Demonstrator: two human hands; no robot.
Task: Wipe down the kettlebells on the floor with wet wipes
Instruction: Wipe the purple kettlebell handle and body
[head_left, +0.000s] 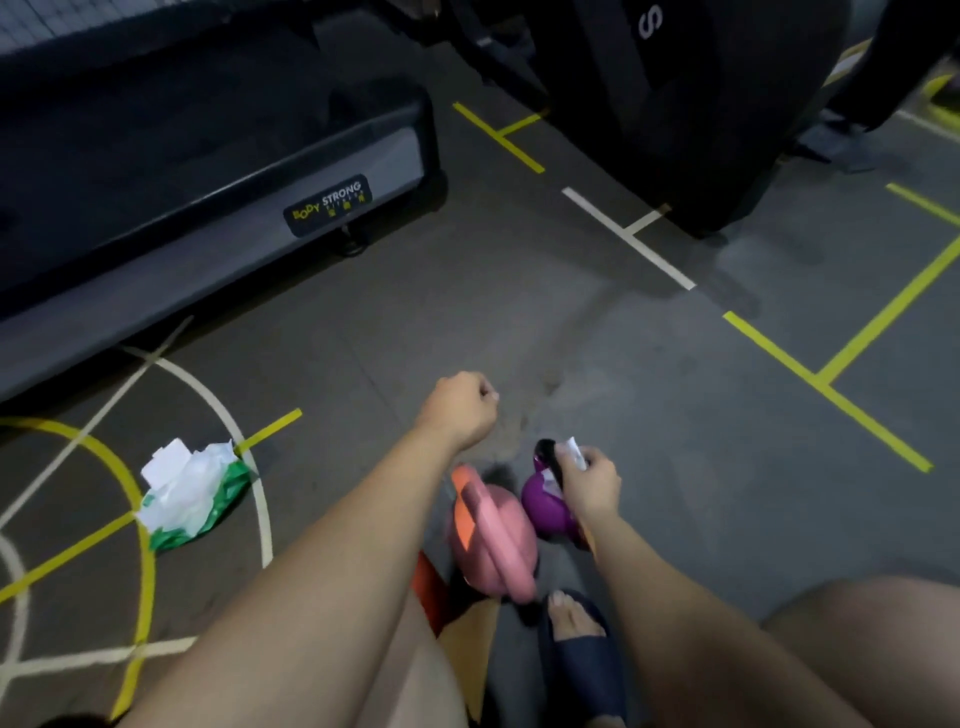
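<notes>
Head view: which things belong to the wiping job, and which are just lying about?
Job: purple kettlebell, pink kettlebell, wet wipe in right hand, wipes pack on the floor.
Lying about: treadmill, black machine, yellow floor tape.

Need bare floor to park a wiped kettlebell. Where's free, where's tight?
Free: floor ahead of the left hand, between treadmill and black machine; also right of the purple kettlebell, out to the yellow tape. Tight: pink kettlebell, purple one, the right hand with its wipe and the foot bunch together.
</notes>
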